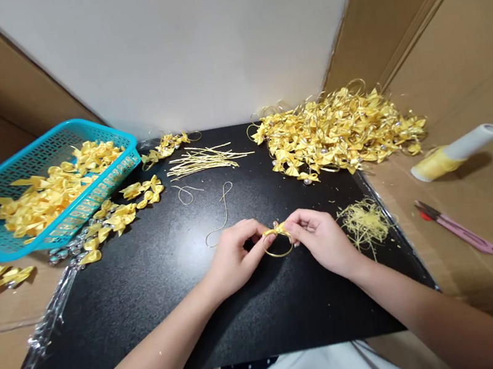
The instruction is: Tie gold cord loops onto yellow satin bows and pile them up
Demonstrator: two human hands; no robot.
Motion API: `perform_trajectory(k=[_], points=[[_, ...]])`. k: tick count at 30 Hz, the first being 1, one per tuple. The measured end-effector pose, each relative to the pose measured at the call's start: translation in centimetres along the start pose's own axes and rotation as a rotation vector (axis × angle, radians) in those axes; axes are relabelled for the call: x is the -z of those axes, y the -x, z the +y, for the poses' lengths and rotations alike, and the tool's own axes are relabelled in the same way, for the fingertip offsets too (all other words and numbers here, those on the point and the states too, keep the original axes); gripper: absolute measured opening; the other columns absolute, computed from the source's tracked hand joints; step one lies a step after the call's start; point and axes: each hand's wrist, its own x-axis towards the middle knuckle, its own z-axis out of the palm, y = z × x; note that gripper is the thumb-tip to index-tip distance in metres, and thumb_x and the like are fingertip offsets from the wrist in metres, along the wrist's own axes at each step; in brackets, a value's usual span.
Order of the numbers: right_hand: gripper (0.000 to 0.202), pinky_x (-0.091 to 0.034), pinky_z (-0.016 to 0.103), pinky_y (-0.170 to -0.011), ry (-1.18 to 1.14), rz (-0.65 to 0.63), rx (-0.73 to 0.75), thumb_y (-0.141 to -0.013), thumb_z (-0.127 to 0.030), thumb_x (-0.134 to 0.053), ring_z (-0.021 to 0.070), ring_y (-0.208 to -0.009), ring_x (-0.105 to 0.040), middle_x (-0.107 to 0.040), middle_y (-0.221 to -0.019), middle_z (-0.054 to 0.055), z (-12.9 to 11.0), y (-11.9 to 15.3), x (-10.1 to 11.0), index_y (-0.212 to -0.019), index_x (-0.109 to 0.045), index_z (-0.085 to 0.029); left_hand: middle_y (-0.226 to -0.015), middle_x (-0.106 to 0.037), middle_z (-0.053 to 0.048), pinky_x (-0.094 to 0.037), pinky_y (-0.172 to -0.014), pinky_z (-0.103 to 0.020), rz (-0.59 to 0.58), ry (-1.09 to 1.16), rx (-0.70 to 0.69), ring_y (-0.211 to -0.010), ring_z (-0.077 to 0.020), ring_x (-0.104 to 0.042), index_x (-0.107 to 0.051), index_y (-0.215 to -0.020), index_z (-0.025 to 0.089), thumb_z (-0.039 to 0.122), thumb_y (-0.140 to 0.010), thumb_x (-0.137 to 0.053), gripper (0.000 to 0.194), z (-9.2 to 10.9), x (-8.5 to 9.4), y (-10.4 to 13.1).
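Note:
Between my two hands, above the black tabletop (165, 322), is a yellow ribbon bow (275, 230) with a gold cord loop (280, 255) hanging below it and a small shiny bell-like bead on its far side. My left hand (237, 250) pinches the left part of the bow. The right part is pinched by the thumb and fingers of my right hand (319, 236). Fingertips hide some of the ribbon. Just left of my left hand lies a loose piece of thin cord (225, 210). A tangle of yellow thread scraps (366, 223) sits right of my right hand.
A turquoise basket (124, 161) of yellow bows stands at the left, with bows and silvery beads (73, 246) beside it. Cut gold cords (205, 160) lie at the back. Finished-looking looped bows (336, 133) are heaped back right. A pink-handled cutter (464, 233) and thread-wound tube (474, 145) are at the right.

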Motion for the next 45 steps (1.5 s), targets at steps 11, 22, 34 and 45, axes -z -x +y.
perform_trajectory(k=[11, 22, 34, 45], points=[[0.038, -0.042, 0.024, -0.053, 0.045, -0.169, 0.011, -0.093, -0.047, -0.047, 0.0104, -0.052, -0.049, -0.054, -0.059, -0.002, -0.2, -0.2, 0.3, -0.071, -0.057, -0.018, -0.067, -0.060, 0.000, -0.040, -0.062, -0.024, -0.059, 0.199, 0.159, -0.065, -0.0127, -0.054, -0.059, -0.072, 0.015, 0.035, -0.091, -0.051, 0.029, 0.1, -0.3, 0.0], [0.024, -0.044, 0.025, -0.062, 0.452, 0.049, 0.667, -0.096, -0.020, -0.042, 0.0132, -0.068, -0.057, -0.061, -0.073, 0.003, -0.8, 0.1, 0.4, -0.081, -0.060, -0.018, -0.068, -0.058, 0.000, -0.040, -0.063, -0.024, 0.141, -0.035, -0.165, -0.065, -0.0123, -0.052, -0.060, -0.076, 0.016, 0.027, -0.092, -0.050, 0.022, 0.4, 0.0, 0.3], [0.032, -0.037, 0.023, -0.046, -0.004, 0.216, 0.000, -0.077, -0.045, -0.060, 0.0086, -0.045, -0.044, -0.054, -0.054, -0.002, -0.5, -3.8, 3.0, -0.064, -0.059, -0.016, -0.066, -0.053, 0.001, -0.040, -0.064, -0.026, 0.388, -0.232, -0.092, -0.064, -0.0130, -0.048, -0.049, -0.069, 0.018, 0.031, -0.089, -0.047, 0.024, -1.9, 2.0, -0.7], [0.025, -0.044, 0.020, -0.054, 0.043, 0.703, 0.034, -0.092, -0.031, -0.054, 0.0057, -0.053, -0.051, -0.063, -0.074, 0.001, -9.3, -10.9, 14.4, -0.080, -0.063, -0.011, -0.069, -0.058, -0.002, -0.041, -0.069, -0.031, 0.467, -0.320, 0.019, -0.071, -0.0185, -0.053, -0.053, -0.069, 0.020, 0.034, -0.082, -0.050, 0.019, -4.0, 2.6, -1.5]])
